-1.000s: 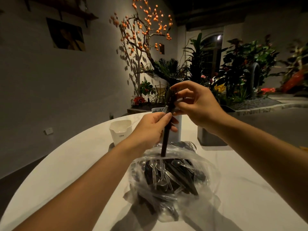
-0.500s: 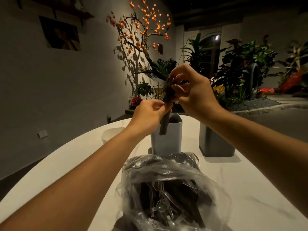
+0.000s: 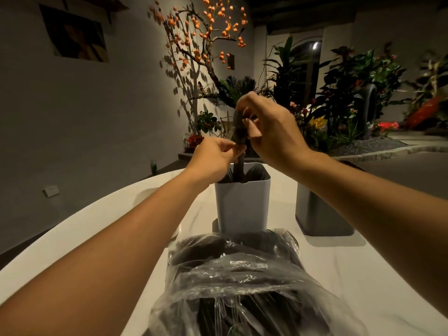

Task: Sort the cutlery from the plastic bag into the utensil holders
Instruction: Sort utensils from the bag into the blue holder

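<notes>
A dim room is being shown, with a grey plaster wall [image 3: 80, 122] bearing a dark picture, and a bed of green and red plants [image 3: 344, 93] lying beyond a bare tree hung with orange lantern fruits [image 3: 201, 30]. The foreground is being filled by a round white marble-look table [image 3: 363, 267]. At its near edge a crumpled clear plastic bag [image 3: 237, 284] of dark cutlery is lying, touching the base of a pale grey square utensil holder [image 3: 242, 204]; a darker grey square holder [image 3: 320, 214] is standing to the right, apart from it. A bunch of slim black cutlery handles [image 3: 240, 151] is being held upright, its lower end reaching down inside the pale holder beside other dark pieces. Its upper end is being pinched by the curled fingers of the right hand [image 3: 274, 134], while the left hand [image 3: 215, 158] is gripping it lower down, just above the rim. The kind of cutlery is seemingly hidden by blur.
</notes>
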Tool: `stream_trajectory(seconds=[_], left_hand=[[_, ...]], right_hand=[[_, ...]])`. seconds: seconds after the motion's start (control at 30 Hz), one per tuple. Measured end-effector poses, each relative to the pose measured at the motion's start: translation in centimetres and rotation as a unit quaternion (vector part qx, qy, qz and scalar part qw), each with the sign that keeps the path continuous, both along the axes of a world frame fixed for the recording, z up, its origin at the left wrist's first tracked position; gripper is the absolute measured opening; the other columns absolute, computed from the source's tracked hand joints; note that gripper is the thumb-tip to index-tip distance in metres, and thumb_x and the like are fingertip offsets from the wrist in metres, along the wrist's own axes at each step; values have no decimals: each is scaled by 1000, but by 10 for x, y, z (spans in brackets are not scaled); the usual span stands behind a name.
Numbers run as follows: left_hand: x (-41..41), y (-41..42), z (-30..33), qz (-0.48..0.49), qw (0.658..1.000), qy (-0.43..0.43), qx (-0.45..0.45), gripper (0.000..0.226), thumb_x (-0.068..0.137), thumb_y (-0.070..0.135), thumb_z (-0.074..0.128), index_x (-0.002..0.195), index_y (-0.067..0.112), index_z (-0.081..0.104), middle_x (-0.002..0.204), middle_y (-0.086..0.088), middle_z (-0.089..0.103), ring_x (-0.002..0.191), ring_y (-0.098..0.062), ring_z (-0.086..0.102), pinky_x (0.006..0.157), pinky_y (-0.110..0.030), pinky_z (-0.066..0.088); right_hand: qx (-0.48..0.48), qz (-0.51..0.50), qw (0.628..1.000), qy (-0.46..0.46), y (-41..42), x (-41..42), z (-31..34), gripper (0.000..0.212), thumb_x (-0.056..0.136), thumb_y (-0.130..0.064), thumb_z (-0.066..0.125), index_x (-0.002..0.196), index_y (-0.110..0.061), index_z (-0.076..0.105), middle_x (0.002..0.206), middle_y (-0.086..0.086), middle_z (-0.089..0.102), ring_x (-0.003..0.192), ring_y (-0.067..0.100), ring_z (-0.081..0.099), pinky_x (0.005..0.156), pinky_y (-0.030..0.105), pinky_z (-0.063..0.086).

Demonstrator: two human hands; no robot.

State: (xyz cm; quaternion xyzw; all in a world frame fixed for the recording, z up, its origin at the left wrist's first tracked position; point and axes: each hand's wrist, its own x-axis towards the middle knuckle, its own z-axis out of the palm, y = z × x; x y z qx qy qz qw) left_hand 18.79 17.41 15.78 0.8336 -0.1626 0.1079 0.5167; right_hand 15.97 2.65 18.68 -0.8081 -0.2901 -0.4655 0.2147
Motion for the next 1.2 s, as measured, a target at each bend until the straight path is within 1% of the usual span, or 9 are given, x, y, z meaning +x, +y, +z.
stream_trajectory(seconds=[0.17,0.3,0.43,0.53,0.67,0.87,1.0,1.1,1.2], left_hand=[[2,8,-16,54,998,29,-23,22,100,40,51,105,19,56,88,-3,59,73,-14,54,68,-31,45],[-12,18,-12,26,977,140,-157,33,105,40,29,87,16,43,64,-4,44,47,-11,34,45,-23,28],[-26,30,-14,5,981,146,-124,54,104,60,16,87,14,41,61,-4,42,44,-11,31,47,-24,27],[-35,42,-14,-19,988,131,-85,65,100,67,9,84,14,44,57,-5,42,45,-12,31,49,-26,26],[-41,67,-12,6,993,101,-60,59,103,60,25,86,12,56,58,0,50,53,-13,40,53,-27,33],[-54,107,-10,13,944,69,-323,10,94,10,66,103,5,69,77,-4,72,71,-13,67,71,-25,58],[-56,124,-19,70,955,48,-285,14,96,17,65,103,9,73,76,1,70,67,-8,62,66,-20,55],[-54,138,-27,122,986,-19,-108,6,95,20,68,94,19,74,80,3,71,72,-9,64,66,-21,54],[-55,148,-30,129,989,-67,32,12,96,15,66,93,24,74,81,10,70,77,-6,65,72,-24,51]], right_hand=[[-88,-132,972,174,1,15,-39,22,95,-17,60,117,-19,64,107,6,65,98,27,63,77,44,57],[-208,-194,923,259,2,16,-40,43,100,-27,55,142,-27,50,133,5,50,121,26,46,99,43,46],[2,-63,960,271,18,-2,-19,37,105,-36,43,124,-13,65,114,8,64,102,21,60,87,37,51],[131,67,888,436,39,-16,-9,31,102,-34,52,105,-8,69,87,9,71,71,15,69,61,26,56],[242,128,821,500,58,-22,-9,12,95,-12,64,97,-3,70,84,14,71,67,16,71,63,25,59],[388,170,739,524,80,-27,-13,13,96,-6,59,103,3,66,92,20,71,72,23,74,60,26,60],[245,130,773,571,101,-27,-25,13,98,-13,60,105,-5,68,97,15,75,86,25,75,70,32,62],[96,60,894,433,118,-20,-32,20,97,-22,63,115,-16,67,111,4,69,99,18,66,88,34,58],[44,103,952,284,138,-15,-32,26,90,-23,72,116,-20,66,113,-1,64,98,11,62,87,27,55]])
